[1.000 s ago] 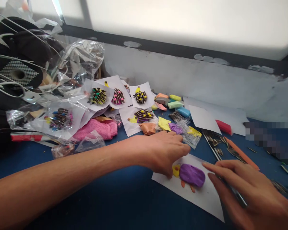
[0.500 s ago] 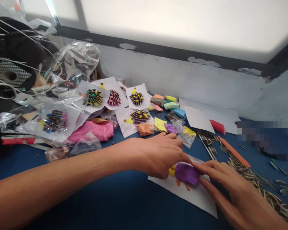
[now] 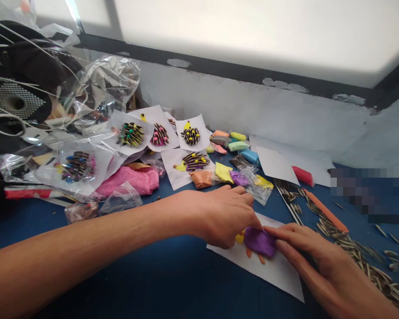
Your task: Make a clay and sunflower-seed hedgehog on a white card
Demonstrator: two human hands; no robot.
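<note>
A flattened piece of purple modelling clay [image 3: 261, 243] lies on a white paper sheet [image 3: 279, 281] in front of me. Yellow clay [image 3: 240, 237] joins its left end, and small orange clay pieces [image 3: 261, 258] stick out below. My left hand [image 3: 231, 215] comes over from the left with curled fingers, its index finger at the clay's upper edge; its thumb is partly hidden. From the right, my right hand [image 3: 307, 248] has its thumb and index fingertips closed in on the upper right edge of the purple clay.
Sunflower seeds [image 3: 365, 266] and an orange stick [image 3: 326, 211] lie at the right. Clay packets [image 3: 202, 178] sit beyond my hands. Paper sheets with seed-covered clay hedgehogs [image 3: 196, 161], a pink cloth [image 3: 129, 180] and clear plastic bags [image 3: 106, 84] crowd the left and back.
My right thumb and index fingertips have shifted slightly up and left along the clay's edge. The left hand stays nearly in place; the whole view has moved a little.
</note>
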